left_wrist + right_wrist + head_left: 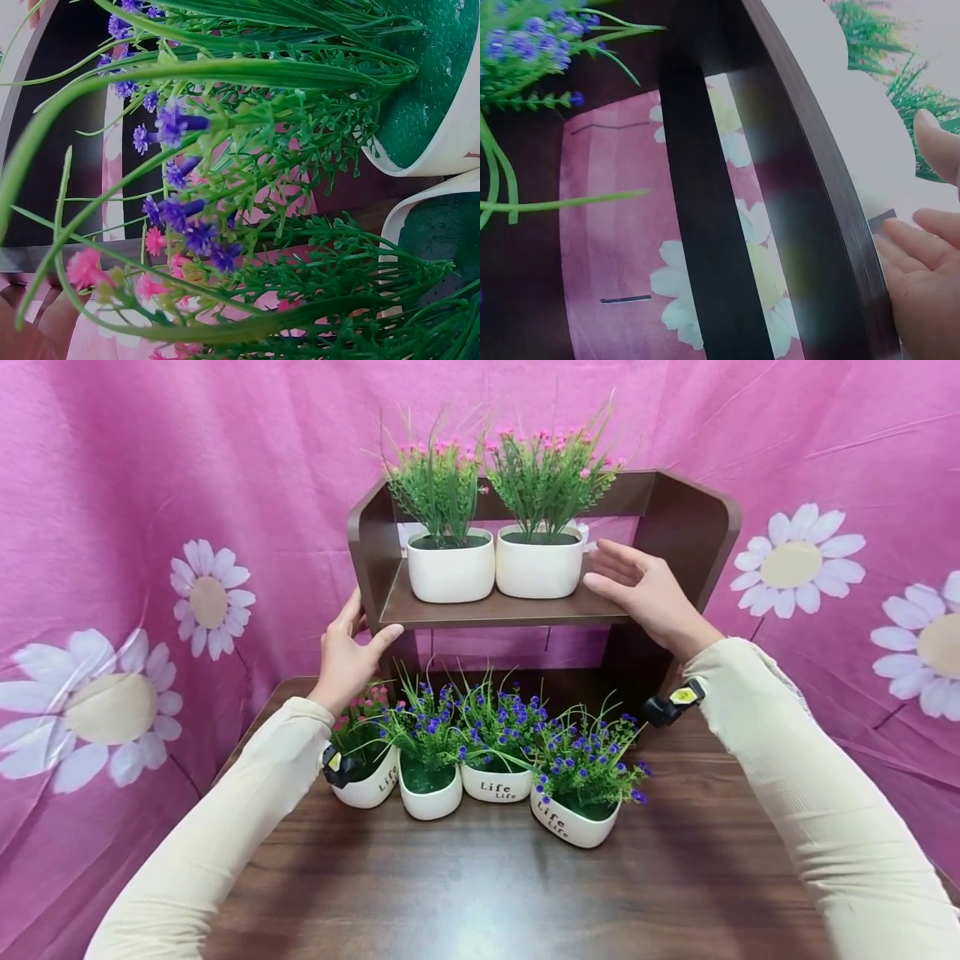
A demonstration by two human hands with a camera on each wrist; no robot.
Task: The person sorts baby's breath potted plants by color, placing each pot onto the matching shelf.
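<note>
A dark brown two-tier shelf stands on the table. My left hand holds its left side panel, thumb at the front edge and fingers on the outer side. On the upper board, two white pots stand side by side with pink flowers and grass: a left flowerpot and a right flowerpot. My right hand is beside the right flowerpot with fingers extended; whether the fingertips touch it cannot be told. In the right wrist view this hand shows just past the shelf edge.
Before the shelf stand a pink-flowered pot and three blue-flowered ones: a narrow-end-on pot, a middle pot and an angled right pot. They rest on the brown wooden table. A pink daisy-print cloth hangs behind.
</note>
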